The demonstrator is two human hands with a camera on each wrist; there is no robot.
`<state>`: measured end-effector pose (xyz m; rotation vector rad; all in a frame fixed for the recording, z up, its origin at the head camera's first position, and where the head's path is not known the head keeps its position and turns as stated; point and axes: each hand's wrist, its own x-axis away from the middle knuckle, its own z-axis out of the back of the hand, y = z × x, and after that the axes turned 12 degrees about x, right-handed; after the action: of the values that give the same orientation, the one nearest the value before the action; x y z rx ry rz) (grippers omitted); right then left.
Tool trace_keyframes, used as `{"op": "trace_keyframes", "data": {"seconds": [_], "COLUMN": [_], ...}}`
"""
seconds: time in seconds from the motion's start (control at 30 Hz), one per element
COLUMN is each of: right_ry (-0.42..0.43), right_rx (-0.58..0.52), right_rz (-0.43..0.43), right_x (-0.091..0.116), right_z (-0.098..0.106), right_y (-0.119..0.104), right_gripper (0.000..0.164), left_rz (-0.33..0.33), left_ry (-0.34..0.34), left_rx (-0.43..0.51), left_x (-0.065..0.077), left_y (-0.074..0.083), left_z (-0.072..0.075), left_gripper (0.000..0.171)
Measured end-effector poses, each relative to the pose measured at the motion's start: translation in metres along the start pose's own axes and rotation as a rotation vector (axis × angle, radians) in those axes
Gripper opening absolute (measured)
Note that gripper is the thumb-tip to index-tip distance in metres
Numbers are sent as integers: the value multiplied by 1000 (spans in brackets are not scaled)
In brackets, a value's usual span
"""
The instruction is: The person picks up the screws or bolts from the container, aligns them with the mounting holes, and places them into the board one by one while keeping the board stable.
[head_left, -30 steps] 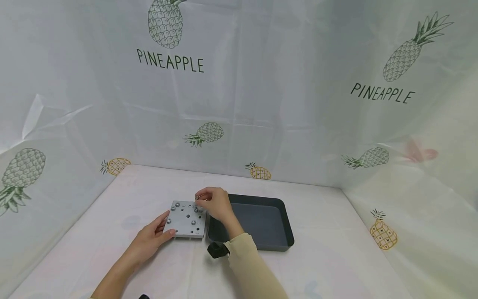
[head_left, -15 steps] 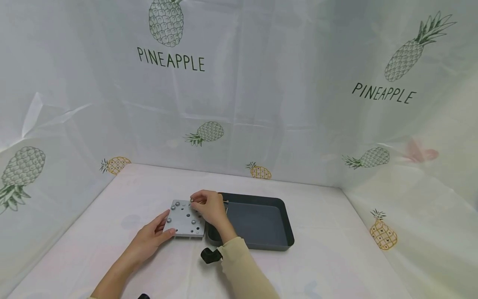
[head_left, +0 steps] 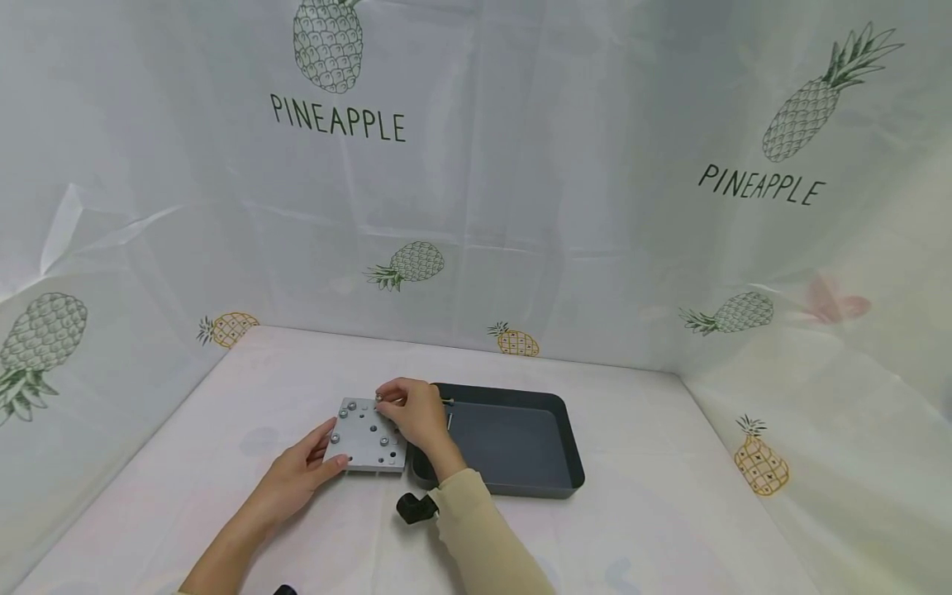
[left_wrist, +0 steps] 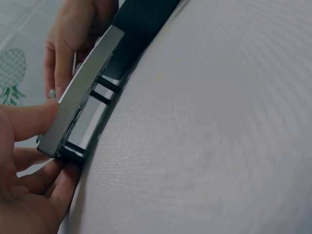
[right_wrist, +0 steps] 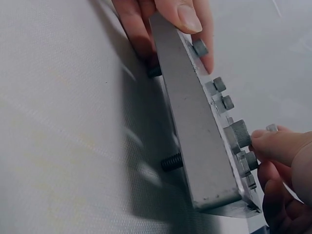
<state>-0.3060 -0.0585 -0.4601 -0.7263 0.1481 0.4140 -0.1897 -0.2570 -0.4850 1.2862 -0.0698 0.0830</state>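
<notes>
A grey metal plate (head_left: 364, 450) with holes and several socket-head screws standing in it sits left of the tray. My left hand (head_left: 293, 479) grips its left edge, thumb on top and fingers beneath in the left wrist view. At the far edge of the plate, my right hand (head_left: 420, 417) pinches a small metal screw (head_left: 378, 397) between thumb and fingertips. That screw's lower end is hidden, so I cannot tell whether it is in a hole. In the right wrist view, a larger knurled screw head (right_wrist: 238, 134) stands beside the right thumb, and a threaded end (right_wrist: 171, 162) sticks out underneath.
A dark shallow tray (head_left: 513, 442) stands just right of the plate, partly behind my right forearm. Thin screws (head_left: 449, 402) show near its left end. A black strap piece (head_left: 416, 507) hangs at my right wrist. White pineapple-print sheeting (head_left: 595, 273) rises behind the table.
My right hand has moved left along the plate's far edge with the screw and lowered slightly. Thin screws by the tray's left end have come into sight. The left hand keeps its grip.
</notes>
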Motion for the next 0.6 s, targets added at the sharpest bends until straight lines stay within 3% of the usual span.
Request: {"op": "trace_keyframes", "data": {"seconds": [0.6], "right_ry": [-24], "right_rx": [84], "right_rz": [16], "right_x": [-1], "right_z": [-1], "right_y": [-3], "right_gripper": [13], "left_rz": [2], "left_ry": [-5], "left_rx": [6], "left_x": [1], "left_y": [0], "left_z": [0], "left_gripper": [89]}}
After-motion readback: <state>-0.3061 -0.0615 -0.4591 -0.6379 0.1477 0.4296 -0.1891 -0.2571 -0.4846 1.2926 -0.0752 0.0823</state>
